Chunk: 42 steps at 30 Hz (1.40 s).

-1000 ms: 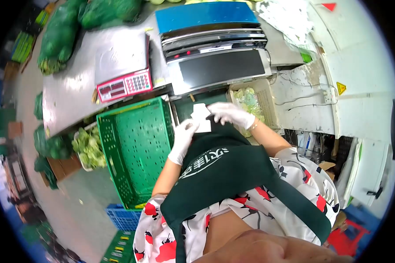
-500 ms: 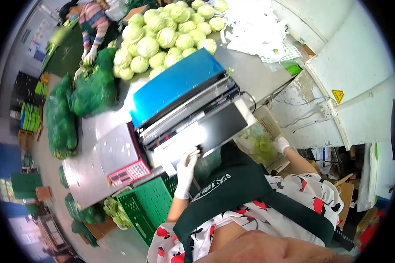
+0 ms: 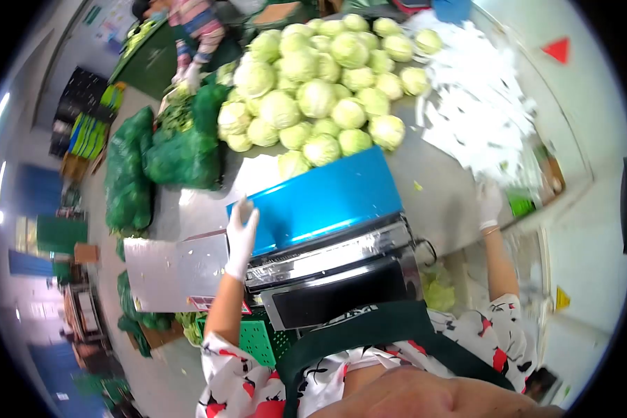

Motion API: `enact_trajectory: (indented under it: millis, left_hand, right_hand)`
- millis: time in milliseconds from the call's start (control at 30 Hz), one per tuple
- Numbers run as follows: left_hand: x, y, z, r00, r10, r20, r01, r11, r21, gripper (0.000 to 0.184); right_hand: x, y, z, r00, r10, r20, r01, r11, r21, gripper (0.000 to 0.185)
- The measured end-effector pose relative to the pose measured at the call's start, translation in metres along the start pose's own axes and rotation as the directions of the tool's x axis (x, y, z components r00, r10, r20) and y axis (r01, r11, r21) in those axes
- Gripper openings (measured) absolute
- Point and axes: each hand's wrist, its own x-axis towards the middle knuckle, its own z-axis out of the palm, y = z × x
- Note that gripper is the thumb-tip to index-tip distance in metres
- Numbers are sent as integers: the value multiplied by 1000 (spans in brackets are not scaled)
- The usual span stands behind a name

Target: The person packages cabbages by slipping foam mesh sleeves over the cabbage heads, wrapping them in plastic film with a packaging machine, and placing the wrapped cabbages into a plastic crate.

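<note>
My left hand [image 3: 242,237], in a white glove, is raised at the left end of the blue-topped machine [image 3: 320,198]. Its fingers are spread with nothing between them. My right hand [image 3: 490,203], also gloved in white, reaches to the near edge of a heap of white strips [image 3: 470,97]. Its fingers look stretched out, though they partly blend into the white behind them; whether they touch a strip is unclear. Beyond the machine, a large pile of pale green cabbages [image 3: 317,97] covers the table [image 3: 439,202].
A scale [image 3: 202,268] stands left of the machine. Green mesh sacks [image 3: 129,171] lie at the table's left side. A green crate [image 3: 258,341] is below the scale. Across the table, a person in a striped sleeve [image 3: 198,24] handles greens with gloved hands.
My left hand has moved from the machine's dark front panel up to its blue top. My right hand has left the crate with leaves and gone forward to the white strips. The view has shifted.
</note>
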Motion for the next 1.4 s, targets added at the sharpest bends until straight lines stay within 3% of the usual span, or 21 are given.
enact_trajectory:
  millis: [33,67,133,200,233,267,300,333,467,500,600,667,767,833,900,967,1033,1100,1200,1367,1400]
  left_hand:
    - [36,-6,-1,996,81,-42,-78,995,64,57]
    - [73,0,-1,998,-12,-69,14,1000,20,64]
    - [147,-8,11,995,17,-99,-14,999,34,75]
    - [224,-19,31,993,-39,-109,13,974,-224,85]
    - [241,19,39,989,-121,-90,78,922,-380,89]
    - [283,6,47,973,-174,-149,136,962,-237,96]
    - [305,22,50,995,-97,-29,81,932,-352,111]
    - [345,-2,62,971,-138,-195,120,988,-102,127]
    - [387,44,93,953,-249,-173,254,967,9,143]
    - [395,42,99,947,-271,-171,286,955,75,145]
    - [389,34,111,975,-19,-222,92,942,323,147]
    - [396,26,113,966,-7,-260,82,957,279,142]
    - [398,14,108,965,-47,-258,75,992,100,132]
    - [402,-5,103,964,-56,-260,20,990,-139,122]
    - [378,15,95,969,-110,-219,23,930,-366,114]
    - [352,19,86,966,-110,-235,-3,900,-436,105]
    - [309,30,71,973,34,-230,-126,908,-400,108]
    - [263,35,52,967,156,-202,-209,939,-273,114]
    - [183,38,34,954,268,-134,-276,960,-51,120]
    - [54,46,22,987,135,83,-139,989,43,122]
    - [38,47,21,986,112,127,-120,991,64,122]
  right_hand:
    - [42,-13,-2,1000,-6,18,7,998,-60,39]
    - [73,-21,12,996,-81,-20,79,991,-106,42]
    - [130,-12,44,968,-228,-104,202,956,-213,47]
    - [169,-5,71,960,-262,-101,207,903,-377,46]
    - [181,-7,84,958,-270,-97,199,868,-455,46]
    - [190,-16,84,978,-207,30,198,874,-444,47]
    - [195,-26,76,977,-137,164,196,882,-430,50]
    - [196,-33,75,952,-68,298,195,886,-420,55]
    - [213,-34,62,915,-173,365,332,837,-436,60]
    - [214,-36,56,901,-189,391,371,801,-470,45]
    - [212,-29,51,879,-268,394,454,720,-525,31]
    - [219,-15,49,875,-388,289,484,707,-516,36]
    - [227,-56,3,916,-377,-138,303,874,-379,45]
    - [234,-85,-33,814,-454,-362,414,891,-186,56]
    - [233,-94,-57,902,-200,-382,87,952,-293,47]
    - [233,-95,-80,867,-47,-497,-22,991,-133,44]
    - [232,-95,-101,769,63,-636,152,949,278,44]
    - [230,-72,-112,864,68,-499,183,881,437,44]
    - [220,-99,-135,962,198,-185,53,532,845,40]
    - [168,-158,-139,973,208,97,-105,28,994,38]
    - [154,-157,-141,956,188,226,-253,134,958,39]
